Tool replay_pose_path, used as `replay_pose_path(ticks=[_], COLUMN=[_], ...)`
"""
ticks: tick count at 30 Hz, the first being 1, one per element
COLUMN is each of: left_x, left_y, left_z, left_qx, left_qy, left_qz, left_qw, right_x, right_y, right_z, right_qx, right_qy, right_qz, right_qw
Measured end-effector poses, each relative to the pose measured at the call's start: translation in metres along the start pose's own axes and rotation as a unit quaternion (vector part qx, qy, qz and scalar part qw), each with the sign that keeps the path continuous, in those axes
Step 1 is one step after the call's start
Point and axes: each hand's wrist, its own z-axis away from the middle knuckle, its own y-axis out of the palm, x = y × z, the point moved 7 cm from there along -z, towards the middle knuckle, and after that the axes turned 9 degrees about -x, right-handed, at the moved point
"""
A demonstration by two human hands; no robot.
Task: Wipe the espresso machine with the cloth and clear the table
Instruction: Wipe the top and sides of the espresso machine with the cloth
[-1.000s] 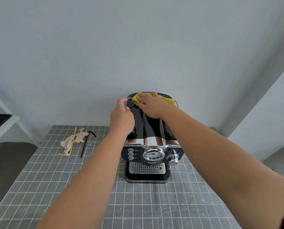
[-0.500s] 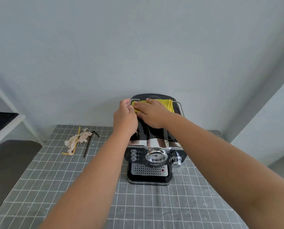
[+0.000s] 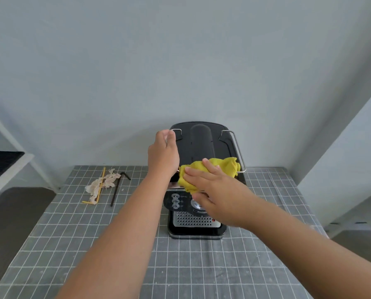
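A black and chrome espresso machine (image 3: pixel 201 143) stands at the back middle of the table (image 3: pixel 115 244), which has a grey checked cover. My right hand (image 3: pixel 219 190) presses a yellow cloth (image 3: pixel 225 167) flat onto the front part of the machine's top, just above the dial panel. My left hand (image 3: pixel 164 154) grips the machine's left top edge by the wire rail, thumb near the rail's far corner. At the back left of the table lie a crumpled beige wrapper (image 3: pixel 102 184), a yellow straw (image 3: pixel 100 186) and a dark bent straw (image 3: pixel 116 190).
A pale wall rises right behind the table. A white shelf frame with a black mesh tray (image 3: pixel 1 167) stands at the left, a dark floor below it. A white panel (image 3: pixel 352 147) stands close on the right.
My right hand has drawn the yellow cloth from the machine's far top edge toward me, to the front of the top. My left hand stays on the left edge.
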Motion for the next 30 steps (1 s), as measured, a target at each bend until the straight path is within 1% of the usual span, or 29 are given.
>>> replay_pose_path(ticks=[1,3,4,7,9,14,15,17,19,20,21,22,24,25,26,27,28,29,30], left_x=[0.001,0.002,0.002,0.003,0.003,0.002,0.001,0.000,-0.001,-0.001,-0.002,-0.002,-0.001,-0.001,-0.001,-0.001,0.000,0.000,0.000], left_y=[0.000,0.002,0.002,0.003,0.003,0.001,0.000,0.000,0.002,0.002,0.003,0.002,0.002,0.001,0.001,0.001,0.002,0.002,0.002], left_z=[0.000,-0.001,-0.001,-0.001,-0.001,0.000,-0.001,0.000,0.000,0.000,0.001,0.001,0.001,0.001,0.001,0.002,0.001,0.000,0.000], left_qx=[0.002,0.008,0.011,0.015,0.016,0.019,0.019,0.019,0.021,0.020,0.020,0.019,0.019,0.020,0.020,0.020,0.020,0.020,0.020], left_qy=[-0.001,-0.004,-0.006,-0.008,-0.008,-0.005,-0.002,0.005,0.007,0.005,0.002,-0.001,-0.002,-0.001,-0.002,-0.003,-0.004,-0.006,-0.007], left_qz=[0.001,0.002,0.001,-0.001,0.000,-0.007,-0.010,-0.017,-0.023,-0.022,-0.020,-0.017,-0.013,-0.013,-0.014,-0.014,-0.014,-0.014,-0.014], left_qw=[1.000,1.000,1.000,1.000,1.000,1.000,1.000,1.000,1.000,1.000,1.000,1.000,1.000,1.000,1.000,1.000,1.000,1.000,1.000], right_x=[0.004,0.009,0.005,-0.008,-0.016,-0.035,-0.046,-0.072,-0.088,-0.091,-0.094,-0.097,-0.104,-0.105,-0.103,-0.100,-0.094,-0.086,-0.075], right_y=[0.000,0.002,0.006,0.007,0.003,0.011,0.012,0.015,0.023,0.028,0.034,0.042,0.057,0.057,0.054,0.048,0.039,0.030,0.019], right_z=[0.007,0.022,0.029,0.046,0.054,0.073,0.079,0.091,0.099,0.100,0.101,0.103,0.105,0.107,0.109,0.111,0.110,0.108,0.103], right_qx=[-0.025,-0.121,-0.162,-0.259,-0.302,-0.312,-0.309,-0.296,-0.287,-0.295,-0.310,-0.319,-0.342,-0.360,-0.375,-0.391,-0.406,-0.420,-0.432], right_qy=[-0.012,-0.057,-0.065,-0.059,-0.043,0.006,0.043,0.156,0.224,0.247,0.283,0.333,0.412,0.430,0.434,0.428,0.409,0.376,0.328], right_qz=[-0.004,0.017,0.029,0.029,0.012,-0.007,-0.019,-0.060,-0.081,-0.098,-0.138,-0.211,-0.360,-0.396,-0.415,-0.418,-0.420,-0.409,-0.372], right_qw=[1.000,0.991,0.984,0.964,0.952,0.950,0.950,0.940,0.928,0.918,0.897,0.862,0.764,0.728,0.706,0.699,0.701,0.717,0.753])
